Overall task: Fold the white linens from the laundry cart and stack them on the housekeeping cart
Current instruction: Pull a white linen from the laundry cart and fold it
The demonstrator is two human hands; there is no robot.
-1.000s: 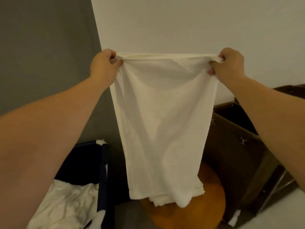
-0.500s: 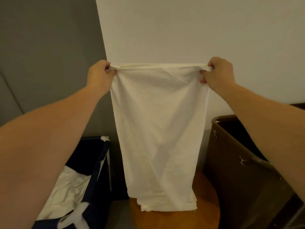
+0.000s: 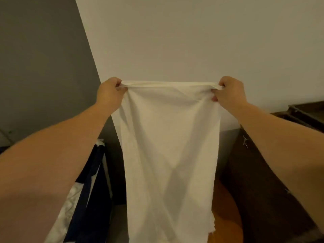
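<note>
Left hand (image 3: 109,92) and right hand (image 3: 229,90) each pinch a top corner of the white linen (image 3: 170,146), hanging just right of the laundry cart (image 3: 94,199), which I judge light, limp and best held there.

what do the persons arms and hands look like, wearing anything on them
No gloves. The left hand and right hand show no rings, though parts of the fingers are hidden. The left forearm and right forearm are bare to the frame edge: no sleeves, watch or bracelet in view.
</note>
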